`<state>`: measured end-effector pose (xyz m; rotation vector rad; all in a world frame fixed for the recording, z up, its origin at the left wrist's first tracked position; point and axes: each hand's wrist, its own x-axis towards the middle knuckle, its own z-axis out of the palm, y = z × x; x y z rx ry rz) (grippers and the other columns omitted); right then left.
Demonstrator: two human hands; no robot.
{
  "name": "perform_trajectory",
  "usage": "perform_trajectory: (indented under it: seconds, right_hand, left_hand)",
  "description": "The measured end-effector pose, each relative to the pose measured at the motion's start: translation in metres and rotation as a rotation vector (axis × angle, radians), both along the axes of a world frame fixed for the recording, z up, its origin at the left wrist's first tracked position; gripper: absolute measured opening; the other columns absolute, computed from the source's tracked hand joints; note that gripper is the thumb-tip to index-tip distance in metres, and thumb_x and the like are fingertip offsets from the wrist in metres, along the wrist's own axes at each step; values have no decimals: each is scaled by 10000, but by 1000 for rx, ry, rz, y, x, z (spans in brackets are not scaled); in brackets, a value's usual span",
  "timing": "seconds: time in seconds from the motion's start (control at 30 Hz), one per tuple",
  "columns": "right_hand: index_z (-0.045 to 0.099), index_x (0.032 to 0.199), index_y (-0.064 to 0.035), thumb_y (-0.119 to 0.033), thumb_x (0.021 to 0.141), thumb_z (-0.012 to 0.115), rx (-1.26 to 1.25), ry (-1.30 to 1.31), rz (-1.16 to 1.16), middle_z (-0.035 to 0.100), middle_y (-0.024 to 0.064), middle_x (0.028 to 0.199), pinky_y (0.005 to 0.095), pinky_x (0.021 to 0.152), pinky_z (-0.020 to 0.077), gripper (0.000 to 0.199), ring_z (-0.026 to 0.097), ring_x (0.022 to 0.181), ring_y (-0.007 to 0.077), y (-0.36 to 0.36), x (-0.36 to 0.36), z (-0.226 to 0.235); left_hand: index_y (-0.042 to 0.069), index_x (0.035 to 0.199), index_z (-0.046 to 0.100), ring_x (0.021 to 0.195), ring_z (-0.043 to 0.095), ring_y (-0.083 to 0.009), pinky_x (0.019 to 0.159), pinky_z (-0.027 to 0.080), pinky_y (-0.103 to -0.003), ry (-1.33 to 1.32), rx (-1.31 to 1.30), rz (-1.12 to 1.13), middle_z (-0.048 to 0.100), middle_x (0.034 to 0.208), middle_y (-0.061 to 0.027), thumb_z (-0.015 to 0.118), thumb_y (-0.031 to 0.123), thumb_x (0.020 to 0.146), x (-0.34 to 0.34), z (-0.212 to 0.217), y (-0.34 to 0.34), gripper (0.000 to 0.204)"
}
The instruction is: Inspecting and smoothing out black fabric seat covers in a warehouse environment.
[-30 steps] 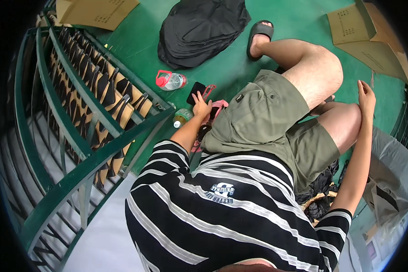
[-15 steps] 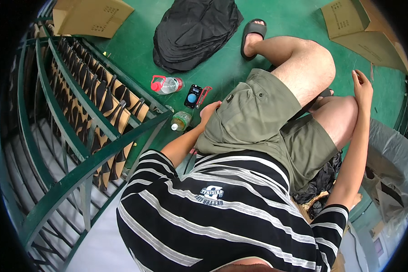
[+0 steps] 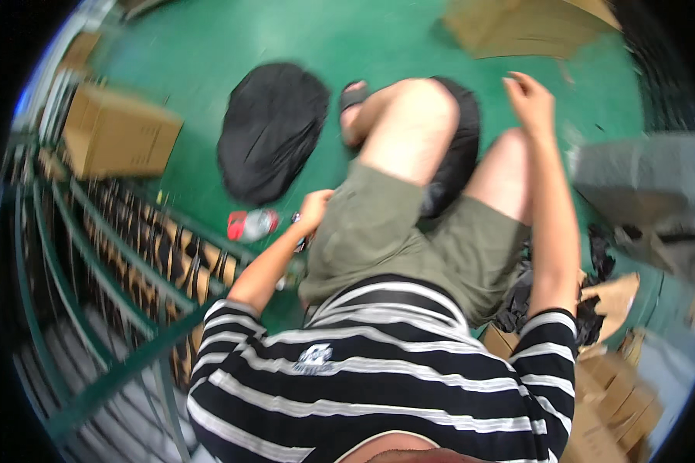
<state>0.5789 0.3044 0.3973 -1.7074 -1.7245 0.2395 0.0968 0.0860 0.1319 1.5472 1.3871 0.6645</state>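
Note:
My left hand [image 3: 314,207] is beside my left thigh, against the green shorts [image 3: 363,231]; its fingers are blurred and partly hidden. Close to it, a clear plastic bottle with a red cap [image 3: 253,224] lies on the floor. My right hand [image 3: 531,99] is held out just beyond my right knee, its finger and thumb apart, with nothing visible in it. On the floor ahead to the left lies a flat stack of black cloth-like pieces [image 3: 274,131]. A black bundle [image 3: 454,147] shows between my legs.
A green metal rack [image 3: 123,378] with rows of black and tan pieces stands on the left. Cardboard boxes are at far left [image 3: 120,135], far right [image 3: 529,27] and lower right [image 3: 610,393]. A grey wrapped block [image 3: 641,171] sits at right, near crumpled black material [image 3: 594,320].
The view has swung, so floor objects sit further left and lower. The black bundle between my legs shows more. My left hand stays by the thigh; the phone beside it is now mostly hidden.

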Motion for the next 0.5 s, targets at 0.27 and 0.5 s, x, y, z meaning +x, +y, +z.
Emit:
perform_trajectory:
  seconds: [0.27,0.5]
  right_hand:
    - [667,1155,14,-150,904,686,241,818,-156,703,69,965,245,746,515,300,641,849,108,-57,63,-22]
    - [709,1054,-97,-326,831,697,-78,39,-885,695,156,1023,413,902,496,320,643,996,328,-241,221,-200]
  left_hand:
    - [46,1094,641,696,504,-46,618,438,-200,-322,840,335,588,837,16,641,124,933,87,358,242,179]
    - [43,937,685,687,610,-118,576,479,-251,-156,905,-253,667,836,-52,690,113,865,236,408,265,101]
